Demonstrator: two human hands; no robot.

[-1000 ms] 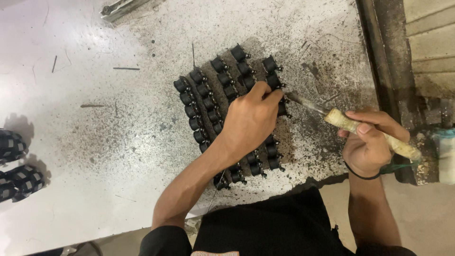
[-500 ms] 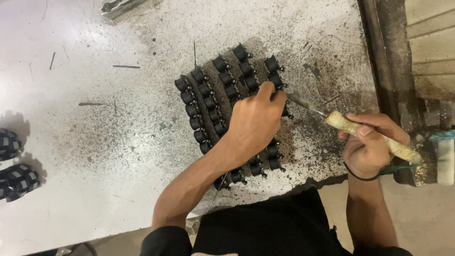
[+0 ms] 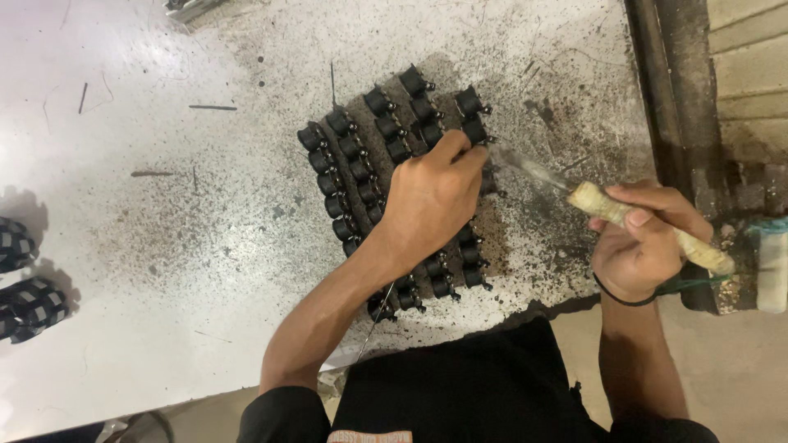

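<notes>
A dark block of several rows of small black round parts [image 3: 369,156] lies on the white, soot-speckled table [image 3: 164,246]. My left hand [image 3: 431,201] rests flat on the block's right half, fingers pinched at a part near its right edge. My right hand [image 3: 648,242] grips a tool with a pale wrapped handle [image 3: 640,221]; its thin metal blade [image 3: 529,168] points left and its tip meets the block beside my left fingertips. The parts under my left hand are hidden.
Black grit is scattered around the block. Thin metal rods [image 3: 212,107] lie on the table at upper left. Two black-and-white chequered objects [image 3: 20,271] sit at the left edge. A dark metal rail [image 3: 669,98] and brick wall run along the right.
The view has barely shifted. My left hand stays on the block, and the tool blade has moved slightly toward the block's right edge.
</notes>
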